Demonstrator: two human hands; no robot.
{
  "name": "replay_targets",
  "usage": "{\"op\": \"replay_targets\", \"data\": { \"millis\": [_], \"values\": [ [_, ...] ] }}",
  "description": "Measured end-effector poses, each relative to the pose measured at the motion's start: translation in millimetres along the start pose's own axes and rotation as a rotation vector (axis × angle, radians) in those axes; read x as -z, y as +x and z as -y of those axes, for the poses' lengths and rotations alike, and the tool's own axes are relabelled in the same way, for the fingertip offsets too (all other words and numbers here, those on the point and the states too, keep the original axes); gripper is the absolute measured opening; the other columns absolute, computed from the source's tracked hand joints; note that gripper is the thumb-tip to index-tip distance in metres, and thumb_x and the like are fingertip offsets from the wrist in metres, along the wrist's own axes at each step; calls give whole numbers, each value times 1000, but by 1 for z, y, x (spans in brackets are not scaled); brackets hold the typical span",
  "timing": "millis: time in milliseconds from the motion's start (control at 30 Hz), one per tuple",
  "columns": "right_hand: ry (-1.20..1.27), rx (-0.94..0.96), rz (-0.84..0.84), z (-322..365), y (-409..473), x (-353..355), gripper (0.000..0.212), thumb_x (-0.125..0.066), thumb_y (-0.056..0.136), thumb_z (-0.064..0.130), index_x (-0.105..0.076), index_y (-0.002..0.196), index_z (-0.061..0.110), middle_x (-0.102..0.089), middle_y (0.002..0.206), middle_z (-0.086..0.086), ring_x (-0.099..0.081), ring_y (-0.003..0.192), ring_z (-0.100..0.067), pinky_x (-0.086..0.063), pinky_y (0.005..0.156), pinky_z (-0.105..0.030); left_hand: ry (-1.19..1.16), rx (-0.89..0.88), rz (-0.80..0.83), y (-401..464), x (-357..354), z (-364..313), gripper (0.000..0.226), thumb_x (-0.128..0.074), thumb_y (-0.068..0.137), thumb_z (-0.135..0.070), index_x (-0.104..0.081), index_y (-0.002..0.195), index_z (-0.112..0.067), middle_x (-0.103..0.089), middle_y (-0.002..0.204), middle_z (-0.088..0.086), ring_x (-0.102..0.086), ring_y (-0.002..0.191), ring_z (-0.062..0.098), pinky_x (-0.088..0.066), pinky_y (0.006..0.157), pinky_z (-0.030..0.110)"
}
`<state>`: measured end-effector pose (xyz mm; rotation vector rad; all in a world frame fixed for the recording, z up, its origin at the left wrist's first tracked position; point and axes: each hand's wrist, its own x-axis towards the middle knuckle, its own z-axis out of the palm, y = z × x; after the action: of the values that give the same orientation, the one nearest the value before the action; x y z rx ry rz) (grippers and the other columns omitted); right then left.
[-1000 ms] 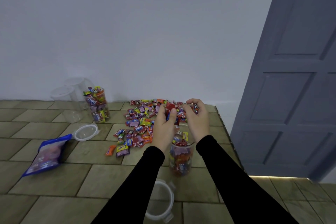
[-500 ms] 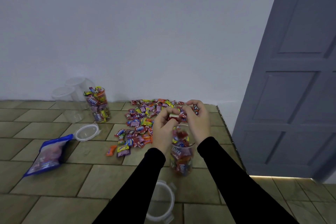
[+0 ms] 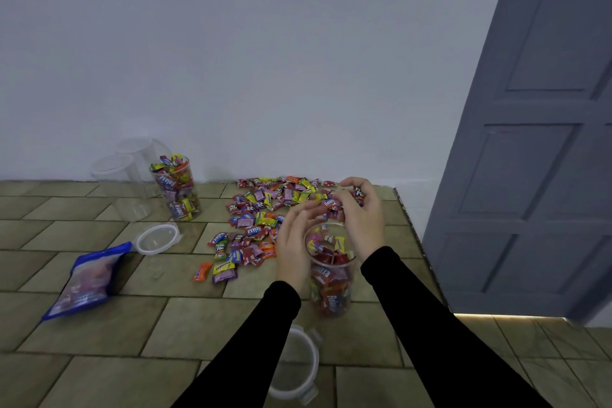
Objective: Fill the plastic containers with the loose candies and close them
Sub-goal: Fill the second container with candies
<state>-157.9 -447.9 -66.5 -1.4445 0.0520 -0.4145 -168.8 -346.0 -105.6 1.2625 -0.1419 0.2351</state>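
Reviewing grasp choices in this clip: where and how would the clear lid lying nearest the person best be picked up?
Probably by its rim. The near lid lies flat on the tiled surface, close to the person, so its raised ring is the only edge that stands up. Come from above and pinch across the rim on a stretch between the locking tabs, which stick out at the sides.

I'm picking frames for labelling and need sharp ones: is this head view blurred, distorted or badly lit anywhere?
Head view: dim, flat, bluish light with only faint shadows; wide-angle bend tilts the door; both hands over the near jar are motion-soft, so the candies in the fingers smear; the two empty jars nearly vanish against the wall; a bright strip glows under the door.
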Motion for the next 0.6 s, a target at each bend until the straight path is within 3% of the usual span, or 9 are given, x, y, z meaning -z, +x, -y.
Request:
{"op": "replay_targets", "data": {
  "millis": [100,167,300,400,500,600],
  "values": [
    [103,-30,21,4,-2,0,23,-57,86,4,-57,94,26,-61,63,4,-52,55,-15,-46,56,-30,-21,309,68,-2,-1,3,63,-25,99,-50,-67,108,-4,-71,105,17,-64,97,33,-49,91,45],
    [114,-51,45,9,-5,1,24,-53,87,-2,-56,97,20,-64,60,1,-53,51,-14,-46,52,-24,-84,406,65,-1,-2,2,72,-23,98,-56,-69,99,-1,-72,94,17,-65,86,31,-53,83,41],
    [101,-98,185,13,-9,0,15,-50,88,-1,-53,83,14,-69,70,-11,-56,54,-22,-47,48,-27,-105,398,85,1,-3,1,66,-22,99,-56,-67,95,-8,-73,83,13,-67,73,24,-57,65,30],
    [67,-92,271,13,-10,-2,16,-49,88,-2,-51,80,12,-72,75,-13,-61,60,-23,-52,55,-33,-120,384,140,2,-1,3,69,-19,101,-50,-66,98,1,-74,79,11,-71,71,18,-56,59,23],
    [88,-64,313,12,-8,-1,9,-49,73,3,-54,73,10,-72,76,-11,-63,60,-21,-54,54,-32,-122,364,160,3,-1,4,72,-19,102,-48,-62,107,10,-74,83,12,-72,74,16,-56,61,21],
    [91,-51,332,11,-6,0,14,-47,59,5,-61,63,5,-71,81,-7,-65,62,-14,-53,52,-27,-153,397,129,2,-1,2,74,-23,101,-50,-58,115,14,-69,96,19,-71,80,20,-58,69,24]
  ]
}}
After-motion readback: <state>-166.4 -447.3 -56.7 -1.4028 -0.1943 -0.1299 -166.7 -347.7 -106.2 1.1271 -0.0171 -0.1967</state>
